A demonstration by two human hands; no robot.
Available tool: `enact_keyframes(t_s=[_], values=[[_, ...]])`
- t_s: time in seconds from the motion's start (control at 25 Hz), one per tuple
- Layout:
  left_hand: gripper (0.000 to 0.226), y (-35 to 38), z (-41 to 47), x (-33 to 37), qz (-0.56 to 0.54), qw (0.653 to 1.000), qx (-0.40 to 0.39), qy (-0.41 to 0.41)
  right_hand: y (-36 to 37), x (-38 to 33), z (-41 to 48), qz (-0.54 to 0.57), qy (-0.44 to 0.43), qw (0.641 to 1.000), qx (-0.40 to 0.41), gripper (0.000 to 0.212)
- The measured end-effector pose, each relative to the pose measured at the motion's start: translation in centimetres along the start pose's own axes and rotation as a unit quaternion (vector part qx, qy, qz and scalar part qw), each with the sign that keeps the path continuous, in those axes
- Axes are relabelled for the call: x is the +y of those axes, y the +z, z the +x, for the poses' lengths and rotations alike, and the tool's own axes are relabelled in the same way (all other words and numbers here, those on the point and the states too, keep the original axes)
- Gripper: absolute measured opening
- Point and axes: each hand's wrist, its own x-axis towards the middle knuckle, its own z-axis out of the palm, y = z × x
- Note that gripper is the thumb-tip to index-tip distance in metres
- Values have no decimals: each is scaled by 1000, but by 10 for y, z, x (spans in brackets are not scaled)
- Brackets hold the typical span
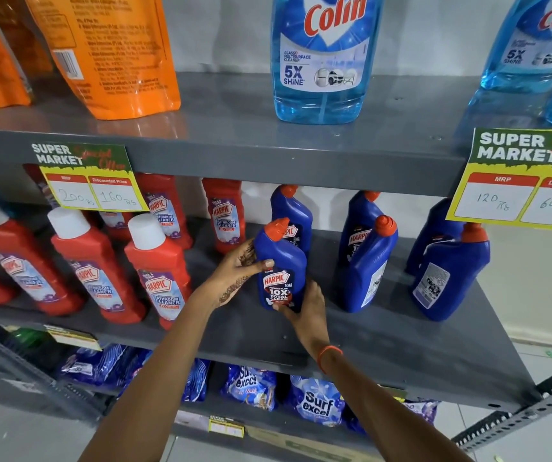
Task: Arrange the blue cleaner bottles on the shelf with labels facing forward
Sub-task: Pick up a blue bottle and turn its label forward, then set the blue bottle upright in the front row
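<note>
Both hands clamped on blue bottle [279, 271]: left hand [237, 271] at shoulder, right hand [308, 308] under base, label fwd

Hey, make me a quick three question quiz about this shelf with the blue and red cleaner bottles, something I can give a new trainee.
1. True or false: both hands are on the front blue bottle, the left hand at its upper side and the right hand at its base.
2. Which front-row blue bottles show a back label instead of the brand label?
A. none
B. the middle bottle and the right bottle
C. only the held one
3. Fill in: the red bottles stand to the ____ of the blue ones.

Key: 1 true; 2 B; 3 left
</note>
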Motion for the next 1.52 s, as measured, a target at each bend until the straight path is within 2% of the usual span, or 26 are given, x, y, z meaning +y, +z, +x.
enact_keyframes(t_s=[0.16,0.28,0.4,0.44,0.52,0.56,0.6,0.64,0.76,0.88,0.96,1.08,1.16,1.24,1.32,1.4,1.48,1.52], values=[[50,-1,-1,5,-9,1000,-18,-20,0,-4,1,-1,18,1000,7,68],[64,-2,-5,5,15,999,-18,-38,-3,-4,-2,-17,22,1000,6,75],[90,15,-14,13,106,991,79,28,-14,-8,-12,-43,-36,995,88,71],[90,27,-16,18,187,971,129,76,-21,-11,-16,-36,-73,990,119,62],[84,58,-21,23,393,878,191,194,-38,-20,-24,17,-118,980,158,40],[81,76,-24,26,445,839,199,240,-49,-24,-25,43,-129,975,174,33],[78,92,-23,23,460,823,192,273,-60,-28,-26,62,-134,969,198,28],[75,107,-21,19,455,822,173,295,-71,-28,-24,79,-132,962,226,25],[69,146,-12,-1,411,855,125,291,-98,-5,-9,132,-76,949,276,23],[72,173,13,-13,352,918,104,153,-113,31,8,88,5,962,257,32],[63,180,35,-18,296,951,76,54,-117,47,15,44,36,977,208,33],[52,180,51,-23,286,955,73,43,-122,51,21,44,55,987,147,36],[49,176,52,-21,260,962,77,36,-126,49,21,125,77,982,115,37],[46,164,55,-19,173,983,65,6,-135,51,16,233,112,964,61,37],[41,151,55,-15,72,997,12,-21,-150,50,11,336,170,926,-14,32],[35,148,50,-7,1,996,-67,-54,-165,48,7,398,205,888,-102,35],[39,150,43,4,-18,990,-121,-71,-172,47,5,389,200,882,-174,45],[43,153,41,7,-13,990,-125,-69,-172,46,4,380,196,885,-186,48]])
